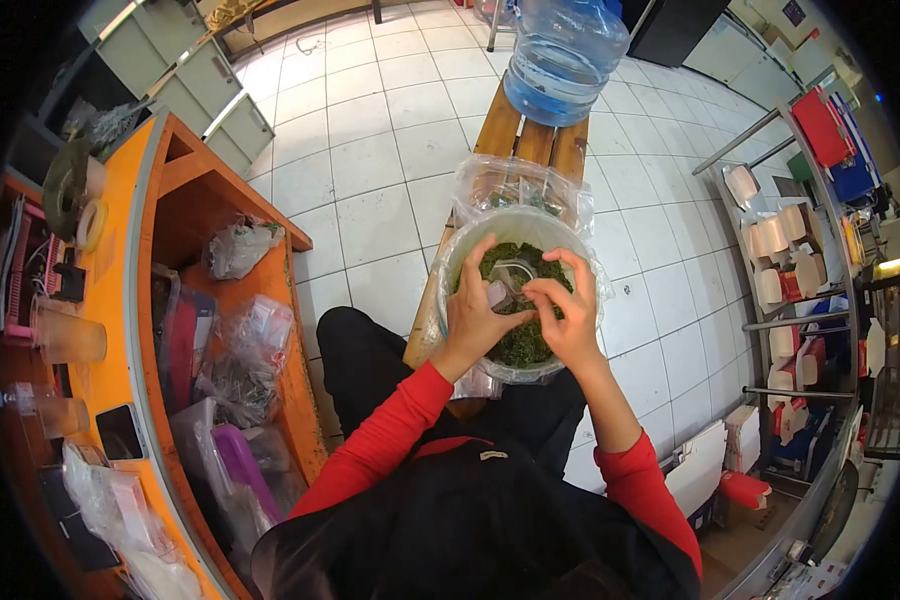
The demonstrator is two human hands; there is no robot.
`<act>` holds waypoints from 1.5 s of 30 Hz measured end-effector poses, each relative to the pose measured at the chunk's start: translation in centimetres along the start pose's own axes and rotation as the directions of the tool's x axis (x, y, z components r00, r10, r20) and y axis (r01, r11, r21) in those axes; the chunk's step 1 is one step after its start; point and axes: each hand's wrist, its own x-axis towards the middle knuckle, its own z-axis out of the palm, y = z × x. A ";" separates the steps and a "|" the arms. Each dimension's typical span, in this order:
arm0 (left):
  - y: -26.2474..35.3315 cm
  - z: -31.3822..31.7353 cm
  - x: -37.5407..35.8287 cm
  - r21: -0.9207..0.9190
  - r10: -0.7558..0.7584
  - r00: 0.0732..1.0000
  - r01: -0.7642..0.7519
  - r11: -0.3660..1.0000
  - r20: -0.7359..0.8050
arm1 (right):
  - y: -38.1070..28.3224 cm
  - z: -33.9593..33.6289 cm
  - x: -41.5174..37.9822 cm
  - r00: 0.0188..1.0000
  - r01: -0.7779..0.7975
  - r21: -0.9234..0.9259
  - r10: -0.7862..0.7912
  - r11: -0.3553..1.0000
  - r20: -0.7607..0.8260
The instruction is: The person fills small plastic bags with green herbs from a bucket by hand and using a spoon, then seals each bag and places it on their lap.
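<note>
A white round tub (450,262) lined with clear plastic holds loose dark green shredded leaves (522,348). Over the leaves, both my hands hold a small clear plastic bag (512,283) with a pale patch on it. My left hand (473,318) grips its left side, thumb pointing across to the right. From the right, my right hand (570,318) pinches the bag between thumb and forefinger, its other fingers curled. Whether anything lies inside the bag is hard to make out. Just behind the tub rests a larger clear plastic bag (530,188) with some green contents.
The tub stands on a wooden slatted bench (495,128) between my legs. A blue water jug (565,65) sits at its far end. To the left is an orange counter (135,250) with cups and a phone (121,432). A metal rack (810,310) with boxes stands at right.
</note>
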 end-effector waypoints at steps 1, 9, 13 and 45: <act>0.1 -0.1 0.2 -0.092 0.005 1.000 -0.004 0.996 0.008 | 0.2 0.1 0.1 0.999 -0.022 0.006 0.022 1.000 -0.032; 1.4 -1.7 0.8 -0.546 -0.319 0.927 0.375 0.749 0.199 | -0.4 1.3 0.0 0.802 -0.385 0.713 0.595 0.587 -0.057; 1.2 -2.1 0.8 -0.487 -0.255 0.949 0.315 0.815 0.186 | 0.3 1.1 -0.3 0.860 -0.414 0.525 0.509 0.744 -0.043; -1.6 -4.8 1.5 -0.757 -0.461 0.754 0.612 0.231 0.468 | 1.9 -2.5 6.0 0.920 -0.307 0.297 0.362 0.904 -0.150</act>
